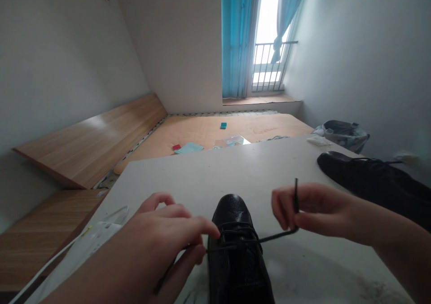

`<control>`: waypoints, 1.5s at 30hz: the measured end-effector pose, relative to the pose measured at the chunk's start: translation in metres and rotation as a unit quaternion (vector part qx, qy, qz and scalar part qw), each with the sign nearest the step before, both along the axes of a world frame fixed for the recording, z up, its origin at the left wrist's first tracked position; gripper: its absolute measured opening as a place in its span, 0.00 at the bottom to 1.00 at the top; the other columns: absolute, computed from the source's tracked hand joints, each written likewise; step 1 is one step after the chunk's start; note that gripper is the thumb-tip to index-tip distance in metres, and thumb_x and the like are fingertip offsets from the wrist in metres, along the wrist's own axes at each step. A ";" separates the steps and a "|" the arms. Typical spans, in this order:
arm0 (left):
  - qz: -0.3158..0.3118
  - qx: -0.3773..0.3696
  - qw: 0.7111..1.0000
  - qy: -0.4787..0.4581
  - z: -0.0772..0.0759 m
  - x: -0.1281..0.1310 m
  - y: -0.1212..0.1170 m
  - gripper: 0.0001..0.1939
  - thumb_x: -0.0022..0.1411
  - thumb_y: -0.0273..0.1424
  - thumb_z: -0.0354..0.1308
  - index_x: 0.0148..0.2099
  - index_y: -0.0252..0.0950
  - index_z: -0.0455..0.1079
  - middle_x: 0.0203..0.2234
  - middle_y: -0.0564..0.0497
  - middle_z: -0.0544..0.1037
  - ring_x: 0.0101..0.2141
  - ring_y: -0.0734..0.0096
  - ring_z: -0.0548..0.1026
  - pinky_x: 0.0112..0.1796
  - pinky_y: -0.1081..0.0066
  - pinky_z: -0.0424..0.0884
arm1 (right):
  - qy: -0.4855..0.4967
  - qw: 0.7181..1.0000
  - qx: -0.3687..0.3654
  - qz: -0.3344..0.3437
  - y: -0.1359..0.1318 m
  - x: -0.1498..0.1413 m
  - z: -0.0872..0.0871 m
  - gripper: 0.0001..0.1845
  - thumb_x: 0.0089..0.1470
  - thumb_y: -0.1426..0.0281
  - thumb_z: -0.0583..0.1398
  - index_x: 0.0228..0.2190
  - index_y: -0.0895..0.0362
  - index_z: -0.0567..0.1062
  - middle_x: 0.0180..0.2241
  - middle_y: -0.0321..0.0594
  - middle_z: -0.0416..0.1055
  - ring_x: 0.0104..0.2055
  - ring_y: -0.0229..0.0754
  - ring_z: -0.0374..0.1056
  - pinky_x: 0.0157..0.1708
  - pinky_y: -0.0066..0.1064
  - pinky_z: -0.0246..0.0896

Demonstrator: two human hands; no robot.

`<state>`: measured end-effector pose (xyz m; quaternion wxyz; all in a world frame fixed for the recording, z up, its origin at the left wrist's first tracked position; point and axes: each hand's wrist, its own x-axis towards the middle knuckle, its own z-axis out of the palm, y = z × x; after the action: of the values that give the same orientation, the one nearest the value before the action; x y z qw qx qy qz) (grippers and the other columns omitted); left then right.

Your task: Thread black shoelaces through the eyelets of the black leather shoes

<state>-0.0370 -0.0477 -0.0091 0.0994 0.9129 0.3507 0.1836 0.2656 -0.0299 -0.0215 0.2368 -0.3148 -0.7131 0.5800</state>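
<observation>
A black leather shoe [232, 209] stands on the white table with its toe pointing away from me. Black laces cross its front in several rows. To the right of the shoe, my right hand [313, 207] pinches one end of the shoelace [278, 236], which runs taut from the eyelets, its tip sticking up above the fingers. At the shoe's left side is my left hand [168, 232], closed on the other end of the lace, which hangs below the thumb. Its index finger touches the shoe's edge near the laces.
Another black shoe [373, 178] lies at the table's [161, 174] right edge. A white power strip [104, 232] with a cable is at the left. Behind the table is a bed [202, 129] with small items on it. A bag-lined bin [343, 133] stands back right.
</observation>
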 end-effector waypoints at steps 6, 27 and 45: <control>-0.016 -0.048 0.990 0.129 -0.021 -0.010 0.003 0.15 0.50 0.20 0.50 0.29 0.46 0.72 0.23 0.59 0.78 0.32 0.67 0.77 0.58 0.56 0.50 | -0.221 0.966 0.072 -0.113 -0.040 0.034 -0.046 0.10 0.60 0.65 0.58 0.28 0.56 0.70 0.29 0.38 0.68 0.33 0.40 0.63 0.36 0.32 0.62; -0.037 -0.131 0.984 0.111 -0.006 0.027 0.003 0.15 0.66 0.29 0.47 0.26 0.38 0.66 0.21 0.56 0.74 0.25 0.71 0.71 0.40 0.67 0.61 | -0.215 0.934 0.280 -0.051 -0.044 -0.025 -0.006 0.11 0.63 0.75 0.54 0.28 0.55 0.70 0.31 0.36 0.66 0.36 0.38 0.62 0.36 0.30 0.58; 0.032 -0.418 0.908 0.012 -0.011 0.023 0.019 0.15 0.69 0.37 0.44 0.34 0.40 0.68 0.28 0.57 0.75 0.31 0.70 0.74 0.33 0.76 0.68 | 0.018 0.972 -0.120 -0.200 -0.050 -0.023 -0.038 0.18 0.58 0.54 0.60 0.33 0.57 0.74 0.36 0.42 0.76 0.41 0.43 0.70 0.44 0.35 0.63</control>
<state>-0.0139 -0.0290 -0.0204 0.4617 0.7784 0.4252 0.0123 0.2423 -0.0797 -0.0595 0.3210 -0.4670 -0.5563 0.6078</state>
